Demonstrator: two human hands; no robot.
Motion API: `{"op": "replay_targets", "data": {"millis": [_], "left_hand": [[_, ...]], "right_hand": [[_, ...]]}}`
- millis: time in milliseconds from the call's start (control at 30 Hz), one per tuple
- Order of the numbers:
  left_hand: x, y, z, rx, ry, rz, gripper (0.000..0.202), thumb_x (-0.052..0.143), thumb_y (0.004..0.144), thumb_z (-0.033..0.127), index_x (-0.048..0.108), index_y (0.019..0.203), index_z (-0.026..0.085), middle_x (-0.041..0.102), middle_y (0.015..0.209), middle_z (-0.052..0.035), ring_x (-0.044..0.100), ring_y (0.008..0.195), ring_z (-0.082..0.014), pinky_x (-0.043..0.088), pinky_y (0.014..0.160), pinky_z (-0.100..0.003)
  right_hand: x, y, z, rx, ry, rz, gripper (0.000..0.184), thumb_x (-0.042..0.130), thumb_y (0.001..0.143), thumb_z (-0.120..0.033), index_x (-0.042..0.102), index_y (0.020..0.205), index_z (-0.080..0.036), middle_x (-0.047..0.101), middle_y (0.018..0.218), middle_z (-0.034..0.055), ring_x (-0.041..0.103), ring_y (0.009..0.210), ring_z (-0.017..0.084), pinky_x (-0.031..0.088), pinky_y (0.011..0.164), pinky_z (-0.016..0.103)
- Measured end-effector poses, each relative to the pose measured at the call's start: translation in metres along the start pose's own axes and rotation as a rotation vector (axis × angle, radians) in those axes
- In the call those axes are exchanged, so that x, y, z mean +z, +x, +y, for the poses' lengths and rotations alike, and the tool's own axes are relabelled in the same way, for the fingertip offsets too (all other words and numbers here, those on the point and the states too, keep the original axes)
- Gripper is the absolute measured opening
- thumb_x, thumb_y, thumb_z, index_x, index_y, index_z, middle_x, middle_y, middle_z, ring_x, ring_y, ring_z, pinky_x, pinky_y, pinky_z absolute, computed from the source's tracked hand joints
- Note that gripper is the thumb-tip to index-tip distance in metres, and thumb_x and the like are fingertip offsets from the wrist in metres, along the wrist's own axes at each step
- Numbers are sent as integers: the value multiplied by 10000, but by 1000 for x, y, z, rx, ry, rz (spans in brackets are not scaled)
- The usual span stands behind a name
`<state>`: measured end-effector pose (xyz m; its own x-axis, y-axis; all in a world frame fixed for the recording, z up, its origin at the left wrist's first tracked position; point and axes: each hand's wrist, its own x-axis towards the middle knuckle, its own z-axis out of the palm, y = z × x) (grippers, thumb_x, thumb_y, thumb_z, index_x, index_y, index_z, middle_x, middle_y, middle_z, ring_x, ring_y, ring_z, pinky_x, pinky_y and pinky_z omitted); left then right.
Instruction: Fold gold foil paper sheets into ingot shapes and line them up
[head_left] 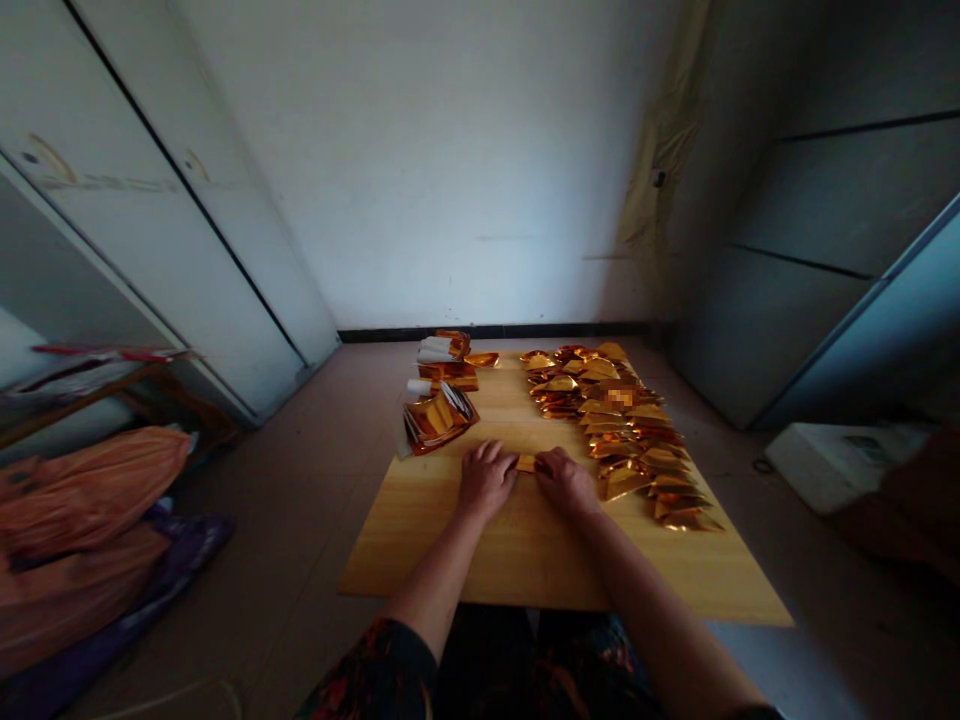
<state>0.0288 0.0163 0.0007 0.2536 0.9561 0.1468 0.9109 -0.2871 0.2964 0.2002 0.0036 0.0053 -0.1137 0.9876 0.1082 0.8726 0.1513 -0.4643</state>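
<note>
- Well, a pale wooden bench (525, 560) is standing on a tiled floor (277, 520), carrying everything here.
- A heap of folded gold foil triangles (611, 430) is spreading along the bench's right side.
- Stacks of gold foil packets (437, 422) are sitting at its far left, with white paper rolls (435, 350) among them.
- The left hand (486, 480) and right hand (566, 482) are resting close together, palms down, near the middle.
- A small folded gold foil piece (526, 463) is lying just between them, touching the right hand's fingers (546, 460); I cannot tell whether either grip is clamped on it.
</note>
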Motion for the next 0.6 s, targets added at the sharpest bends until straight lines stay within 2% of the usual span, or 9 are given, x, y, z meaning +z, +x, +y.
{"op": "replay_targets", "data": {"millis": [100, 267, 367, 600], "left_hand": [[1, 0, 0, 1, -1, 16, 294, 482, 882, 326, 611, 1145, 352, 482, 1364, 1, 358, 1287, -219, 271, 1075, -404], [8, 2, -4, 49, -1, 75, 268, 453, 901, 316, 632, 1099, 332, 537, 1291, -19, 418, 1230, -213, 318, 1034, -386], [9, 3, -6, 63, 0, 94, 261, 440, 906, 295, 639, 1075, 302, 567, 1239, -29, 456, 1178, -204, 345, 1004, -363], [5, 0, -5, 44, -13, 86, 286, 379, 923, 264, 632, 1051, 234, 638, 981, -71, 533, 989, -206, 410, 905, -342]], "right_hand": [[0, -1, -1, 5, -12, 1, 261, 494, 871, -254, 618, 1100, -226, 617, 1035, 41, 603, 836, 136, 393, 689, 201], [2, -1, -1, 21, -17, 3, 261, 507, 862, -276, 628, 1091, -242, 618, 1046, 41, 604, 861, 143, 398, 700, 201], [3, 0, -1, 39, 6, 6, 245, 509, 860, -286, 641, 1062, -243, 626, 1036, 36, 604, 860, 140, 395, 699, 200], [7, 4, -9, 72, 88, 44, 168, 541, 814, -234, 663, 928, -213, 657, 977, 29, 603, 853, 142, 387, 690, 196]]}}
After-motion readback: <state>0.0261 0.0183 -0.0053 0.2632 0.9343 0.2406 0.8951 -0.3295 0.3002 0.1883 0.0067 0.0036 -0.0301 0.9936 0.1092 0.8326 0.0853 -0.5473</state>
